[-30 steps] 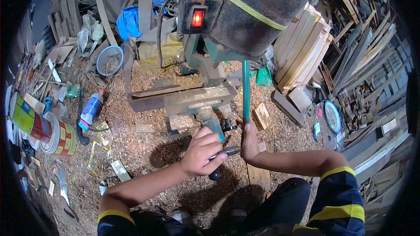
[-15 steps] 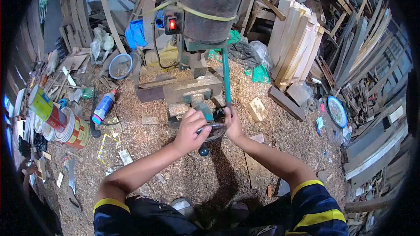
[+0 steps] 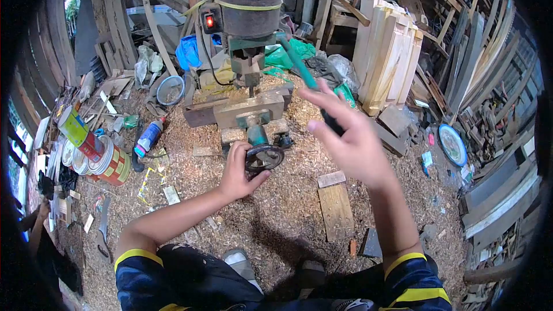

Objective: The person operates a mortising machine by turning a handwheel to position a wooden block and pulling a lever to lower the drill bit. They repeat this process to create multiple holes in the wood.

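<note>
Below, left hand (image 3: 235,171) gripping round black handwheel (image 3: 265,158)

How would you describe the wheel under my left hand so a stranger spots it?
Start at the tall dark drill machine with the glowing red switch. Just below its wooden work block sits a black round metal handwheel, the left hand on its rim. It is the only black ring there.

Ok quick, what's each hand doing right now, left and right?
Left hand: closed on the handwheel.
Right hand: open, fingers spread, by the end of the green lever; no grip on it shows.
</note>
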Motion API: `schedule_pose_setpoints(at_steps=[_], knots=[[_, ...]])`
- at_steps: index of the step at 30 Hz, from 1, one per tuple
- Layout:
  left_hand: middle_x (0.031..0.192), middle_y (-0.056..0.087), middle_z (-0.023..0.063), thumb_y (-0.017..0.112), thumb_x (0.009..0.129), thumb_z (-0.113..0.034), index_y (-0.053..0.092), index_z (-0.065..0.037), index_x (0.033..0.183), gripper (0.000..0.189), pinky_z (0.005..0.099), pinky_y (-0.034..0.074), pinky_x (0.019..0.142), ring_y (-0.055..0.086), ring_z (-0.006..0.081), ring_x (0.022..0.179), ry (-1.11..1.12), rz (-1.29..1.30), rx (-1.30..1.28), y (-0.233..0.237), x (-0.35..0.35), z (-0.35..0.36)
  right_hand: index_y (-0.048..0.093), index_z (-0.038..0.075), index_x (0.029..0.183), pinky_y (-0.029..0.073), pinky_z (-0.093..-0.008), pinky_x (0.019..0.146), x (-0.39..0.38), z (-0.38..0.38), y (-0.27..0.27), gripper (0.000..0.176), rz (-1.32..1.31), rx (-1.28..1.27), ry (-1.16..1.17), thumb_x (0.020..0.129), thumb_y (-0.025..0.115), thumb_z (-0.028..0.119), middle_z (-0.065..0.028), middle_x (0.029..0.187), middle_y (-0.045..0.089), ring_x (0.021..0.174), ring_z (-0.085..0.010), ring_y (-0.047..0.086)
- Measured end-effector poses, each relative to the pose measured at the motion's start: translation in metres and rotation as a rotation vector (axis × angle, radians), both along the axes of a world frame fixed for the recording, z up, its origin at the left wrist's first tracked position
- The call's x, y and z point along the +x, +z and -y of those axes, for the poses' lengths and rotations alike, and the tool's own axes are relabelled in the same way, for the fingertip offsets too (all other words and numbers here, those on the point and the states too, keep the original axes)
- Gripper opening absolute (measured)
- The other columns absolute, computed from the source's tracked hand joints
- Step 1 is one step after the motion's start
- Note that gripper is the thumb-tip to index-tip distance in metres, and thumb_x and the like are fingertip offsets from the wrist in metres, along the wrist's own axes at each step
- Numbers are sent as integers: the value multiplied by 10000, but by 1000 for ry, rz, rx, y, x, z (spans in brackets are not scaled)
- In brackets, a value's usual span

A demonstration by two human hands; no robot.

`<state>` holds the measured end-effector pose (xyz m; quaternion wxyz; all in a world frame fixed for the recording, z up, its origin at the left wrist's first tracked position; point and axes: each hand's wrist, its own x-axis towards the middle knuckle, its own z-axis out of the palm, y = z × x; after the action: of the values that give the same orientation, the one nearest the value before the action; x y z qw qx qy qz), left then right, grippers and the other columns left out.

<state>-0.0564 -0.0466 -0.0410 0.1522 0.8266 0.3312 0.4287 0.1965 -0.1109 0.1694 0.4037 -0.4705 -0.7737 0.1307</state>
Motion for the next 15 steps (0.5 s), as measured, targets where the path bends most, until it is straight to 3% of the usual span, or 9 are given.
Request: schedule_pose_setpoints(at_steps=[1, 2, 3, 4, 6, 9, 12, 13, 15], knots=[[1200, 475, 232, 888, 782, -411, 423, 40, 1292, 825, 497, 436, 1005, 525, 417, 1120, 25, -85, -17, -4, -2, -2, 580, -5, 1421, 211, -461, 1272, 10, -5, 19, 487, -5, 5, 5, 965, 674, 138, -273, 1385, 625, 1418, -335, 519], [1200, 475, 232, 888, 782, -411, 423, 40, 1292, 825, 497, 436, 1005, 525, 417, 1120, 32, -89, -12, 1, -5, -2, 677, 3, 1188, 331, -443, 1188, 23, -11, 37, 261, -47, 22, 188, 973, 674, 151, -206, 1152, 703, 1196, -271, 628], [1218, 479, 238, 896, 767, -448, 425, 46, 1289, 860, 504, 440, 1008, 531, 426, 1136, 16, -172, -14, 8, -7, -1, 774, 12, 956, 451, -424, 1104, 28, -17, 51, 184, -88, 41, 373, 982, 674, 165, -139, 920, 780, 973, -208, 737], [1236, 483, 244, 903, 752, -485, 427, 51, 1287, 895, 512, 443, 1011, 536, 436, 1152, 2, -254, -16, 16, -9, 0, 721, 21, 722, 528, -300, 712, 11, -25, 53, 352, -411, 274, 333, 1009, 660, 215, -26, 650, 687, 624, -87, 624], [1223, 529, 256, 898, 733, -552, 431, 46, 1287, 939, 519, 451, 1019, 564, 444, 1144, 30, -305, -41, 32, -11, 7, 688, 41, 695, 364, -233, 489, 19, -50, 69, 417, -456, 336, 481, 1041, 627, 263, 7, 594, 604, 562, -59, 543], [1020, 649, 240, 841, 742, -655, 419, 46, 1295, 988, 494, 563, 874, 685, 419, 964, 33, -448, -166, 43, -13, 10, 646, 46, 667, 308, -231, 461, 10, -66, 90, 486, -650, 372, 523, 1073, 577, 303, 15, 559, 553, 486, -36, 448], [999, 686, 248, 794, 773, -679, 385, 50, 1302, 989, 492, 602, 779, 723, 422, 890, 123, -632, -289, 48, -13, 13, 649, 43, 669, 305, -231, 463, 9, -82, 113, 494, -644, 433, 535, 1076, 569, 311, 7, 544, 536, 469, -51, 438], [999, 686, 248, 794, 773, -679, 385, 50, 1302, 989, 492, 602, 779, 723, 422, 890, 125, -634, -292, 54, -11, 13, 530, 46, 762, 434, -357, 662, 6, -81, 123, 457, -520, 464, 384, 1114, 374, 292, 20, 540, 326, 503, -124, 385], [977, 707, 265, 742, 796, -687, 362, 32, 1308, 962, 494, 616, 734, 735, 436, 847, 185, -848, -536, 74, -4, 14, 545, 65, 740, 424, -320, 590, 4, -90, 144, 455, -618, 415, 454, 1103, 432, 315, 19, 532, 375, 468, -116, 394]])
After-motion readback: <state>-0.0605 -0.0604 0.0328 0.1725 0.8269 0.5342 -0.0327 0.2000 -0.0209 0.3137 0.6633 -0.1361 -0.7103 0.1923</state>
